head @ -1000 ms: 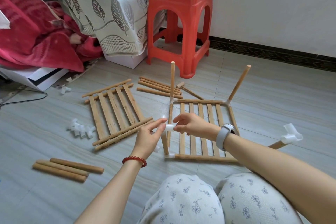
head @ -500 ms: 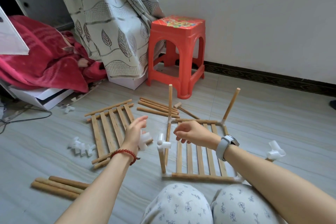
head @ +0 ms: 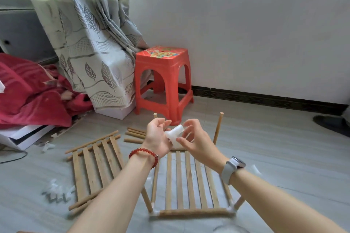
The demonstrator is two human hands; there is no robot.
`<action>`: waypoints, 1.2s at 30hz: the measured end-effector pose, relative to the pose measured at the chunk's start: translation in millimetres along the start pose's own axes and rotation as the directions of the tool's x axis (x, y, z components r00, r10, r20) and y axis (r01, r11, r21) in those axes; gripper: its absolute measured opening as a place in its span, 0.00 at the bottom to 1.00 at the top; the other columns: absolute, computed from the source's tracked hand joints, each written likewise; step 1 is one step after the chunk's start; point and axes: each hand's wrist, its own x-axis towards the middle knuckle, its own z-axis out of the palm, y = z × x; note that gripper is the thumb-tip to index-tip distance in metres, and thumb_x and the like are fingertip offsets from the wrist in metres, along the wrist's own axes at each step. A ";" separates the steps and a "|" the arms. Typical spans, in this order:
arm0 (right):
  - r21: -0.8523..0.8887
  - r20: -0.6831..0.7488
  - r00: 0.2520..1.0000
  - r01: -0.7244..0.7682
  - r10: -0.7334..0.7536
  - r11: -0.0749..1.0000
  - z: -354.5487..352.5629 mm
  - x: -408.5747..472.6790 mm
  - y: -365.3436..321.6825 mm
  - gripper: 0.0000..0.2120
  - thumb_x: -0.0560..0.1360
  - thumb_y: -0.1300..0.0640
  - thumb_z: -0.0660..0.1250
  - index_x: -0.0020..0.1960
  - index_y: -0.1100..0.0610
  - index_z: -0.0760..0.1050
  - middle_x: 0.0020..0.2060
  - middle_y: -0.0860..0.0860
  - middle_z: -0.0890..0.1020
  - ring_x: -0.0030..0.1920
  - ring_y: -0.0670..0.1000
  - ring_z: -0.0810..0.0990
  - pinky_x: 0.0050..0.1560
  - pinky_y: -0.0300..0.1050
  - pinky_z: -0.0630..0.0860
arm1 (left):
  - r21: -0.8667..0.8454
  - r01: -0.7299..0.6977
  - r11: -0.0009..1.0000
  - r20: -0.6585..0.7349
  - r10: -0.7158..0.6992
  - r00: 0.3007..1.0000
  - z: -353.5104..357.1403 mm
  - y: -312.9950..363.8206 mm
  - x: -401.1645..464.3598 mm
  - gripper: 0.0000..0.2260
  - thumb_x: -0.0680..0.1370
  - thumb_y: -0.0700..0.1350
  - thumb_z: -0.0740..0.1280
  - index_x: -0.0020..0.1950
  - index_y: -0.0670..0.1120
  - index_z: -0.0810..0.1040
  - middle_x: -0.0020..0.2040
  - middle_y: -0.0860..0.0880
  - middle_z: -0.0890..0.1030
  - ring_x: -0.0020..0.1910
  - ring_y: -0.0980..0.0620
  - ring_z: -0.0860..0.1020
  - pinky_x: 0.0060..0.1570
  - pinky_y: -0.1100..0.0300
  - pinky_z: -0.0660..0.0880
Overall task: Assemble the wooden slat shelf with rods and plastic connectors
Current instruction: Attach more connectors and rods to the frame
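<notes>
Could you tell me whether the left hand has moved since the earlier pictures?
Yes. The left hand has risen from beside the loose slat panel to meet the right hand, with a white connector between them.
</notes>
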 end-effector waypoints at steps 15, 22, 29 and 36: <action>0.205 -0.003 0.947 -0.314 0.322 0.927 -54.5 92.7 109.1 0.09 0.75 0.62 0.63 0.55 0.56 0.71 0.50 0.53 0.71 0.40 0.47 0.77 0.37 0.39 0.78 | 0.212 0.116 0.970 0.043 -0.128 0.991 46.9 -18.2 142.2 0.18 0.82 0.52 0.53 0.61 0.40 0.71 0.58 0.38 0.75 0.56 0.40 0.75 0.52 0.50 0.74; 0.592 -0.101 0.778 -0.454 0.619 0.667 -107.8 118.0 185.8 0.13 0.77 0.68 0.61 0.60 0.61 0.69 0.56 0.58 0.73 0.49 0.52 0.78 0.43 0.42 0.78 | 0.588 0.084 0.805 -0.026 -0.085 0.996 53.3 -50.8 224.5 0.08 0.81 0.45 0.60 0.57 0.44 0.73 0.49 0.47 0.79 0.47 0.49 0.78 0.45 0.56 0.74; 0.571 -0.133 0.726 -0.501 0.675 0.651 -131.4 149.8 243.2 0.13 0.77 0.68 0.59 0.60 0.60 0.72 0.51 0.55 0.76 0.46 0.50 0.77 0.44 0.41 0.76 | 0.813 -0.084 0.576 0.107 -0.005 0.994 75.4 -89.9 290.4 0.09 0.80 0.40 0.59 0.60 0.45 0.73 0.53 0.48 0.77 0.47 0.52 0.77 0.44 0.60 0.74; 0.695 -0.047 0.728 -0.468 0.684 0.546 -131.0 174.4 273.0 0.12 0.79 0.64 0.60 0.61 0.62 0.74 0.43 0.55 0.79 0.38 0.50 0.77 0.36 0.39 0.70 | 0.845 -0.250 0.472 0.260 0.045 0.965 91.7 -117.9 318.1 0.17 0.80 0.39 0.59 0.69 0.45 0.69 0.64 0.46 0.73 0.62 0.49 0.74 0.58 0.55 0.74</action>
